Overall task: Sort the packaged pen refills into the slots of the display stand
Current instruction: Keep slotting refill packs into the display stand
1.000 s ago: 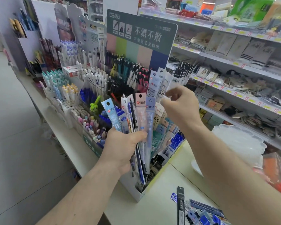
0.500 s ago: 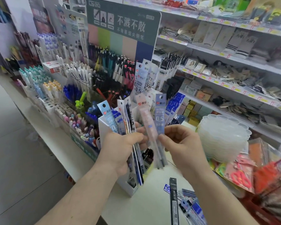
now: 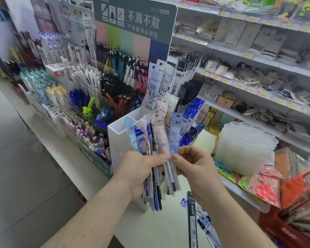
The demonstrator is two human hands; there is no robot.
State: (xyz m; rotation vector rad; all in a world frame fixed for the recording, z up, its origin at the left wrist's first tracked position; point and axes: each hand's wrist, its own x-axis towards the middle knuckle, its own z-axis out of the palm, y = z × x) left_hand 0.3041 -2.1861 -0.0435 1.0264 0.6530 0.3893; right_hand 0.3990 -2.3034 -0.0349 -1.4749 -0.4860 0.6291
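Note:
My left hand (image 3: 140, 169) grips a fanned bundle of packaged pen refills (image 3: 150, 136) in front of the white display stand (image 3: 118, 138). My right hand (image 3: 195, 167) pinches the lower part of one blue refill pack (image 3: 175, 135) marked 0.5, at the right side of the bundle. Behind the hands, the stand's back slots hold upright pale-blue refill packs (image 3: 156, 85), black packs (image 3: 186, 68) and dark-blue packs (image 3: 191, 111). The stand's lower front is hidden by my hands and the bundle.
Loose refill packs, one long and black (image 3: 192, 221), lie on the counter near my right wrist. A stack of clear plastic trays (image 3: 243, 147) stands to the right. Pen displays (image 3: 82, 81) fill the counter on the left; shelves of goods (image 3: 258, 68) run behind.
My right hand came down from the stand's upper slots to the bundle and now pinches a blue 0.5 pack. The view has shifted down and closer.

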